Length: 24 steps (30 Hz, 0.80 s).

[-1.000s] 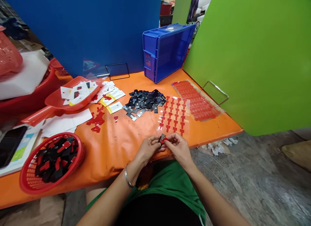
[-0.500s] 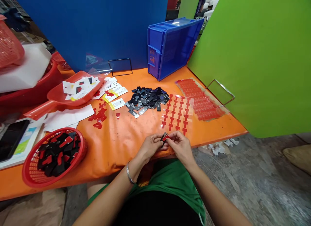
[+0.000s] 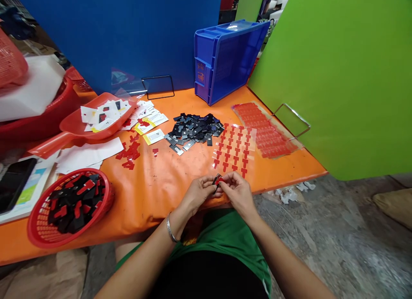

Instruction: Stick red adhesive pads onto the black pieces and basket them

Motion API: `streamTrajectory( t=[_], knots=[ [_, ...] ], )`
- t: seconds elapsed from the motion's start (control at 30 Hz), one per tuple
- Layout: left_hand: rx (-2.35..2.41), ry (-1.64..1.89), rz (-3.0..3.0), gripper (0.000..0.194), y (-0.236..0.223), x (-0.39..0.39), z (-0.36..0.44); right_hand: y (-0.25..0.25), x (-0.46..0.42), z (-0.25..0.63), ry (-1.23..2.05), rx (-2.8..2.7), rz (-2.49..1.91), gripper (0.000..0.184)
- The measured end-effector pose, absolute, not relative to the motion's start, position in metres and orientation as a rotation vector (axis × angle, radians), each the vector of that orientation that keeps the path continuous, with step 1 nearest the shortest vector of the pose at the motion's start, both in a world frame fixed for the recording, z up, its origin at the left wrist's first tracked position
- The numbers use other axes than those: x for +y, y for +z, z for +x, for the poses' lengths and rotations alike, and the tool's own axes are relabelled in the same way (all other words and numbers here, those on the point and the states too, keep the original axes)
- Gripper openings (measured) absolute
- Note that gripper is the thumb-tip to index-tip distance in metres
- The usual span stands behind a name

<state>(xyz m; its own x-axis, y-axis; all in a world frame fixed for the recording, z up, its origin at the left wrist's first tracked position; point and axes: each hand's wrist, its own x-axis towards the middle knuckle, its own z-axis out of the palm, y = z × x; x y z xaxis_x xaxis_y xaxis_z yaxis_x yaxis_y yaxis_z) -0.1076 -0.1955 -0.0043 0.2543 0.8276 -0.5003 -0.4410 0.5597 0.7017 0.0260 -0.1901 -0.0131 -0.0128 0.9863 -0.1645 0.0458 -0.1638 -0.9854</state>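
Note:
At the table's front edge my left hand (image 3: pixel 200 191) pinches a small black plate (image 3: pixel 216 179). My right hand (image 3: pixel 236 188) has its thumb and fingers closed on a red T-shaped sticker (image 3: pixel 220 180) that lies against the plate. The fingers partly hide both pieces. Just beyond my hands is a clear sheet (image 3: pixel 252 140) bearing rows of red T-shaped stickers. Left of that sheet lies a pile of loose black plates (image 3: pixel 196 129). A red basket (image 3: pixel 107 200) at the left front holds black plates with red stickers on them.
A red dustpan (image 3: pixel 71 127) with paper scraps, loose red pieces (image 3: pixel 129 152) and a dark phone (image 3: pixel 17 183) are on the left. A blue crate (image 3: pixel 204 67) stands on its side at the back. Another red sticker sheet (image 3: pixel 264 129) lies right, beside a metal wire handle (image 3: pixel 296 114).
My hands stay nearly in place over the black plate and red sticker, with only a slight shift of the fingers. The whole view has shifted a little.

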Motion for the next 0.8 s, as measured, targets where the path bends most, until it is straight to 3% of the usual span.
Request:
streamTrajectory(
  t=[0.2,0.4,0.8],
  knots=[
    [1.09,0.945,0.469,0.01,-0.007,-0.196,-0.099,-0.013,-0.196,0.024,1.216,-1.251,-1.382,0.023],
    [1.078,0.969,0.475,0.008,-0.005,-0.197,-0.096,-0.012,-0.194,0.026,0.82,-1.472,-1.437,0.017],
    [1.05,0.972,0.505,0.013,-0.009,-0.199,-0.098,-0.012,-0.186,0.026,0.836,-1.52,-1.485,0.015]
  ],
)
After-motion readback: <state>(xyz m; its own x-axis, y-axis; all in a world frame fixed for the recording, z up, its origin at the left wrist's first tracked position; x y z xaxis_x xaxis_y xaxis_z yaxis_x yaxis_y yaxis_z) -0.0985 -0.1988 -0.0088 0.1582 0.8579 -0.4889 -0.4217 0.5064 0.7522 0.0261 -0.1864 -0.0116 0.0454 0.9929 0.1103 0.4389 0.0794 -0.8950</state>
